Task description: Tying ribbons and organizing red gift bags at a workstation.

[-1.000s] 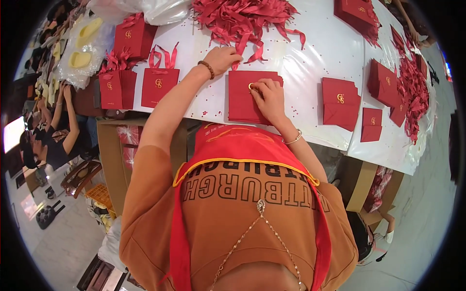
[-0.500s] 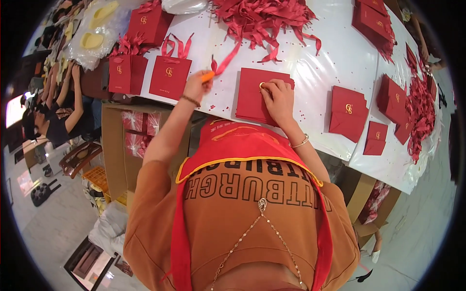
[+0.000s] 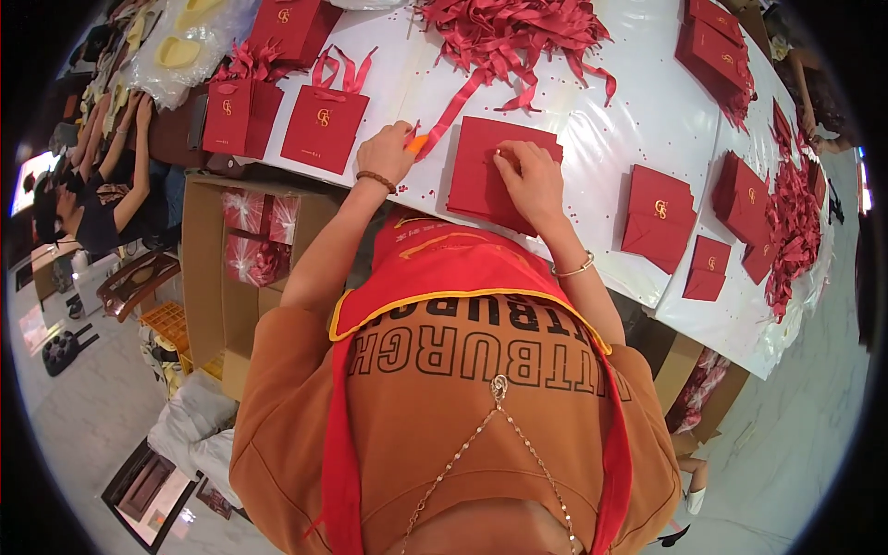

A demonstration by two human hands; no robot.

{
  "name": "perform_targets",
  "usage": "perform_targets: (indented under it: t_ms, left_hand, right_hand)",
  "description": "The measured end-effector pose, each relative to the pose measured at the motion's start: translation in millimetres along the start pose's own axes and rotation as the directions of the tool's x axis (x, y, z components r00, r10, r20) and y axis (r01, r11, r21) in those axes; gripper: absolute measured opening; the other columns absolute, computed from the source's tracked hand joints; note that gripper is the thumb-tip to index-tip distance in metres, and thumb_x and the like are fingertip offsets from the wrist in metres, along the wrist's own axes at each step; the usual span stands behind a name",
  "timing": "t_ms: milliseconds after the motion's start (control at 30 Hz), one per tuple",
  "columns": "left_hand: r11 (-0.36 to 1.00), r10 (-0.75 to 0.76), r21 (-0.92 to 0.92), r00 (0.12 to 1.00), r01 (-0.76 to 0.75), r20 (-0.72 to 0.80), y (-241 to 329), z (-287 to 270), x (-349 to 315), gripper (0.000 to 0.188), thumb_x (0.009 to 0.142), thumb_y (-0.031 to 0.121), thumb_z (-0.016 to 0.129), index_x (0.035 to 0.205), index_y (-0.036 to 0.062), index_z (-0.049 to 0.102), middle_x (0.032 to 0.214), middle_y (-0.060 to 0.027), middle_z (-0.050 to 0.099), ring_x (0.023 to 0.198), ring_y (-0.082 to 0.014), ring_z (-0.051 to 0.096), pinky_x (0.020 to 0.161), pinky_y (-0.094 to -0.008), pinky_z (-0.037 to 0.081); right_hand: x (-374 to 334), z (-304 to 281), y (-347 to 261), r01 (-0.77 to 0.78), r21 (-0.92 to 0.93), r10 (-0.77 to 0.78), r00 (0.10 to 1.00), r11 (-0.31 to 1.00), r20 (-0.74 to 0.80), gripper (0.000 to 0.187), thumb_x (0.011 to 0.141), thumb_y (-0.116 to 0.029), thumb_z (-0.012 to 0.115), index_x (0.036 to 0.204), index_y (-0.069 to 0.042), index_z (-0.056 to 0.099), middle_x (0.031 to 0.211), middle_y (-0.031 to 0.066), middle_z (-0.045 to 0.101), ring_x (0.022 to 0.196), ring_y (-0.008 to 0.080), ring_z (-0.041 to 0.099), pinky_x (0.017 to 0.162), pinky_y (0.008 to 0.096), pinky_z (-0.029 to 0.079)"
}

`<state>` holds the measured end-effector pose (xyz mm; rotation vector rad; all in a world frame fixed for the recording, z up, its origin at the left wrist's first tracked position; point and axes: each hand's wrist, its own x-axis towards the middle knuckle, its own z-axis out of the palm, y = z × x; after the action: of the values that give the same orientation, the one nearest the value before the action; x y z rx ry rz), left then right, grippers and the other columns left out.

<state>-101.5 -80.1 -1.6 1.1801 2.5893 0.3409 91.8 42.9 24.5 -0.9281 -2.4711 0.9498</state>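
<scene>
My left hand [image 3: 387, 154] is closed round a small orange object [image 3: 416, 144], its kind mostly hidden by the fingers. A red ribbon [image 3: 451, 113] runs from those fingers back to the heap of ribbons. My right hand [image 3: 534, 188] lies over the right side of a stack of flat red paper bags [image 3: 476, 176] in front of me. Its fingers are bent, with thumb and forefinger close together near the bag's upper edge; a tiny bright spot shows at their tips. What they pinch, if anything, is too small to name.
The ribbon heap [image 3: 518, 37] lies at the far middle of the white-covered table [image 3: 592, 139]. A bag with ribbon handles [image 3: 324, 128] stands left. More red bags [image 3: 659, 217] lie right, beside another ribbon pile [image 3: 794, 222]. An open carton [image 3: 208, 277] stands below the table's left edge.
My left hand has moved slightly right and nearer the stack, bringing the orange object and ribbon end along. My right hand stays on the stack, its fingertips slightly shifted.
</scene>
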Motion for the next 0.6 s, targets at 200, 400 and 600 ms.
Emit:
perform_targets:
  t_ms: [200,400,600]
  left_hand:
    - [0.990,0.140,-0.009,0.977,-0.143,-0.158,-20.4,24.0,20.4,0.017,0.078,0.023,0.059,0.083,0.0071,0.056,0.085,-0.0137,0.061,0.071,-0.0302,0.060,0.063,-0.0398,0.046]
    - [0.821,0.048,-0.558,0.989,-0.120,-0.142,-12.0,0.9,19.0,0.004,0.079,0.008,0.054,0.079,0.0046,0.053,0.077,-0.0121,0.062,0.063,-0.0233,0.060,0.055,-0.0290,0.046]
    - [-0.255,0.049,-0.939,0.967,-0.231,-0.251,-9.5,-88.3,4.1,0.020,0.081,0.001,0.053,0.101,-0.0026,0.054,0.083,-0.0109,0.061,0.070,-0.0139,0.056,0.063,-0.0238,0.045]
  right_hand:
    - [6.6,-12.2,14.6,-0.065,0.129,0.069,0.997,0.989,-0.019,0.016,0.077,-0.015,0.059,0.090,-0.006,0.060,0.078,0.0086,0.059,0.076,0.0265,0.056,0.065,0.0356,0.044]
    - [36.0,-9.1,29.6,0.226,-0.182,-0.246,0.964,0.957,-0.100,0.029,0.073,-0.022,0.064,0.097,-0.005,0.058,0.097,0.0104,0.058,0.089,0.0294,0.053,0.074,0.0380,0.042]
    - [29.4,12.6,33.0,0.304,-0.344,-0.295,0.952,0.888,0.080,0.053,0.066,-0.040,0.068,0.103,-0.005,0.054,0.103,0.0104,0.052,0.097,0.0270,0.048,0.081,0.0394,0.038]
